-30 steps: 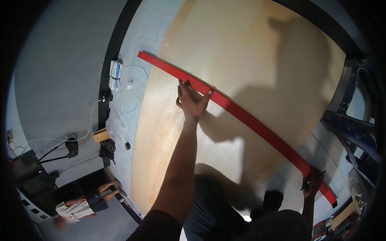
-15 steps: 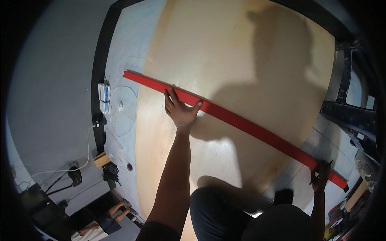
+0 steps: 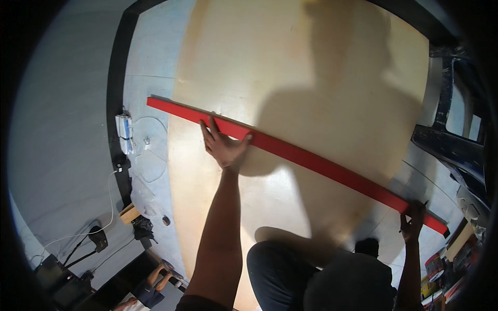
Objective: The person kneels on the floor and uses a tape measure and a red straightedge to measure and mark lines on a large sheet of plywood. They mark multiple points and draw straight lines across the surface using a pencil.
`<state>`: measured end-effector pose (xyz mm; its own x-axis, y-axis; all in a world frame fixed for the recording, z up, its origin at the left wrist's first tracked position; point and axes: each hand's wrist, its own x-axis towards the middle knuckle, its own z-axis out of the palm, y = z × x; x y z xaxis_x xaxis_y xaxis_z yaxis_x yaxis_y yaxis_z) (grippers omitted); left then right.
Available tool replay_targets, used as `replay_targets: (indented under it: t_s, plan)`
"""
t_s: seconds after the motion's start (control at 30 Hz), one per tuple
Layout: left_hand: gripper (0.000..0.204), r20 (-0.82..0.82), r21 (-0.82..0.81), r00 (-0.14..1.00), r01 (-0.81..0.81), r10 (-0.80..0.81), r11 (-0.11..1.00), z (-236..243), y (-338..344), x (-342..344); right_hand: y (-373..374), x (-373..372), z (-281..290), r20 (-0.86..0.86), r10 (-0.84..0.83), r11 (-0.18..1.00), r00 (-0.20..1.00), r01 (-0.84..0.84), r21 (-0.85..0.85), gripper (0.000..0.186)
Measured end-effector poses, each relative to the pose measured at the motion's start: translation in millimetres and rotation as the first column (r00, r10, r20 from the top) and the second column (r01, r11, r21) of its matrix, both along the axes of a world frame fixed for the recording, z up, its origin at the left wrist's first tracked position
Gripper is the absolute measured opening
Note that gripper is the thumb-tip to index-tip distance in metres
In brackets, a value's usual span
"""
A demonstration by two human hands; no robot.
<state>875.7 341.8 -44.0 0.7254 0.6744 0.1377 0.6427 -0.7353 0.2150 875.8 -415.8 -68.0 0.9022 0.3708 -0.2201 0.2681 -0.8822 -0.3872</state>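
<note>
A long red straightedge (image 3: 316, 165) lies slantwise across a large pale plywood sheet (image 3: 223, 57). It runs from the far left to the near right, past both side edges of the sheet. My left hand (image 3: 226, 150) presses on the bar left of its middle, fingers spread and thumb apart. Near the bar's right end, my right hand (image 3: 413, 224) is closed in shadow, with fingers against the bar. A thin dark pen-like stick (image 3: 427, 202) pokes out of that hand; its exact kind cannot be made out.
A dark blue plastic chair (image 3: 451, 147) stands at the right. Tools and cans (image 3: 436, 267) crowd the near right corner. A strapped white bundle (image 3: 124, 133), a cable (image 3: 111, 199) and a wooden block (image 3: 129, 213) lie by the left wall. A person's legs (image 3: 155, 282) show lower left.
The whole view has shifted slightly, so the far-left things appear farther left and lower. Both hands keep their places on the red straightedge, which shows no clear movement over the sheet.
</note>
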Motion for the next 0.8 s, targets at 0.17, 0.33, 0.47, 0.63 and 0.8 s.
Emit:
replay_targets:
  t_s: [0.17,0.33,0.47,0.63,0.8]
  plan:
    - [0.137,0.344,-0.223,0.932,0.2,-0.115,0.954,-31.7,10.5,-8.3,13.6,6.8,8.7,0.098,0.086,0.995,0.991,-0.09,0.035,0.059]
    - [0.129,0.13,0.046,0.979,0.149,-0.154,0.988,-22.1,17.8,-22.0,45.7,9.8,33.7,0.035,-0.032,0.998,0.999,0.03,0.059,0.052]
    - [0.126,0.128,0.082,0.983,0.121,-0.13,0.989,-21.7,26.0,-23.5,68.9,22.0,51.2,0.077,0.027,0.998,0.997,-0.031,0.061,0.051]
    - [0.125,0.114,0.095,0.984,0.126,-0.136,0.988,-30.8,29.2,-20.8,62.0,17.7,49.7,0.093,0.014,0.999,0.996,-0.019,0.048,0.052]
    - [0.124,0.191,0.054,0.963,0.181,-0.188,0.982,-28.3,17.7,-19.9,50.3,25.6,55.2,0.033,0.116,0.992,0.993,-0.115,-0.044,0.061]
